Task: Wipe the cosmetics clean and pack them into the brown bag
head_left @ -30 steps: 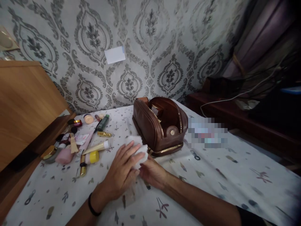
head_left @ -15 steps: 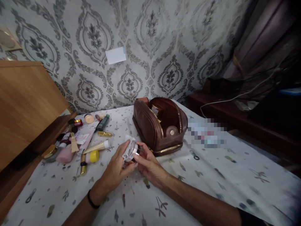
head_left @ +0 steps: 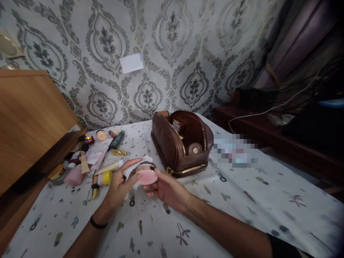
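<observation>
Between my hands is a small round cosmetic jar (head_left: 146,176) with a pink face and a shiny rose-gold band, tilted so the pink side faces me. My left hand (head_left: 122,184) is closed around its left side with a crumpled white tissue (head_left: 130,170) against it. Fingers of my right hand (head_left: 169,186) grip the jar's right edge, the thumb on top and other fingers below. Just behind my hands stands a brown leather toiletry bag (head_left: 168,143), unzipped, with a few things inside it.
Several cosmetics lie on the left, among them a yellow-capped bottle (head_left: 106,177), a cream tube (head_left: 109,167), a gold tube (head_left: 119,152) and a green tube (head_left: 118,139). A wooden cabinet (head_left: 34,118) borders the left side. Right of the bag is a blurred-out patch.
The jar has been turned over, so its pink face now shows toward me. My left hand has shifted left with the tissue, and my right hand has opened out slightly around the jar's edge.
</observation>
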`<state>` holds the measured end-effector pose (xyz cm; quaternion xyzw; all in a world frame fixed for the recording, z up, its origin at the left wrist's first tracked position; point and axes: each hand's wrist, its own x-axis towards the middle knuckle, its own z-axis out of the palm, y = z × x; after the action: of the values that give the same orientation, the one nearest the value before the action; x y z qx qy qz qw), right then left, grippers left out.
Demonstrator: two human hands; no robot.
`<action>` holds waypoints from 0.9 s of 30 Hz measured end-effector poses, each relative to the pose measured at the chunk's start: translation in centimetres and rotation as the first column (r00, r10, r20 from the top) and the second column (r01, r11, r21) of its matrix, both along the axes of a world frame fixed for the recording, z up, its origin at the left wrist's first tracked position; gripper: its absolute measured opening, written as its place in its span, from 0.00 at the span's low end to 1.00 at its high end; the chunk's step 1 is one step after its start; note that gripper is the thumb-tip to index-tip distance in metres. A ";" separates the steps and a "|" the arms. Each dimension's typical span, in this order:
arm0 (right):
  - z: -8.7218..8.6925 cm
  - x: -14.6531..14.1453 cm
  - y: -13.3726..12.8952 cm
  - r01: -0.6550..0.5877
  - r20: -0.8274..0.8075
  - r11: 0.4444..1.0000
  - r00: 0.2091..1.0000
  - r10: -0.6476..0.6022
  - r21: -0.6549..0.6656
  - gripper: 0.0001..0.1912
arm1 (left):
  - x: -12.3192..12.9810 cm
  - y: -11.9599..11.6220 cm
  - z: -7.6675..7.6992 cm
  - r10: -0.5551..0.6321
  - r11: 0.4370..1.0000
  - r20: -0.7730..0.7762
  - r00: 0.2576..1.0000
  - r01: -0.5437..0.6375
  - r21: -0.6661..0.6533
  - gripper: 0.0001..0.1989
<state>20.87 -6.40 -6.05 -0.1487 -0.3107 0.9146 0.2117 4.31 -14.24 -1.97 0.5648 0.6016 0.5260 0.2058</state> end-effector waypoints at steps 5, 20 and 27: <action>-0.3 0.3 0.1 -0.137 -0.074 0.987 0.989 0.130 -0.086 0.23 | 0.2 -0.1 -0.6 -0.008 1.000 -0.064 0.998 0.009 0.021 0.18; -0.3 0.1 -0.4 -0.107 -0.101 0.993 0.990 0.103 -0.041 0.19 | 0.8 -0.4 -1.6 -0.161 0.959 -0.585 0.795 0.267 0.099 0.34; -0.6 -0.1 -0.4 -0.113 -0.104 0.991 0.989 0.105 -0.076 0.18 | 0.7 0.0 -2.3 -0.149 0.963 -0.603 0.784 0.254 0.094 0.30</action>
<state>20.78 -6.79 -6.66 -0.0939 -0.2699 0.9431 0.1702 5.00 -14.26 -4.26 0.7766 0.5246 0.3484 0.0150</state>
